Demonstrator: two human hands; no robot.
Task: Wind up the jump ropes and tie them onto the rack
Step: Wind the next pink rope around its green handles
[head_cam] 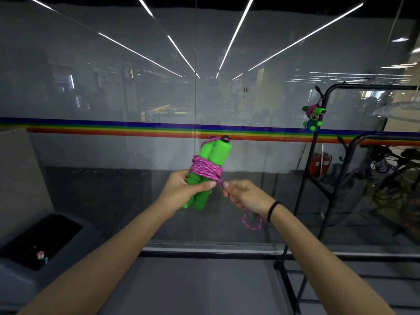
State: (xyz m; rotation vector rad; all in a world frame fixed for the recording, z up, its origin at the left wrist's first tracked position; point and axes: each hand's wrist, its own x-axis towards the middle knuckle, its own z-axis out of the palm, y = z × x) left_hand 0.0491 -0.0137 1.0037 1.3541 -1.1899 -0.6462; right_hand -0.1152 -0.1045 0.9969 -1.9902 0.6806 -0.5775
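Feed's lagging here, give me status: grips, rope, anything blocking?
Left grip holds green handles, pink rope wound round them. Right grip pinches rope's loose end. Nothing seen blocking rack at right.

Matt green foam-like handles [214, 155], braided pink cord [205, 168], black metal rack [318, 155], glossy glass wall [113, 87].

Two forearms [113, 258] on screen, bare all the way back to the frame's edge; left hand [181, 189] bare; right hand [245, 196] bare too; on the right wrist, a thin black band [272, 211], plain, snug, unmarked.
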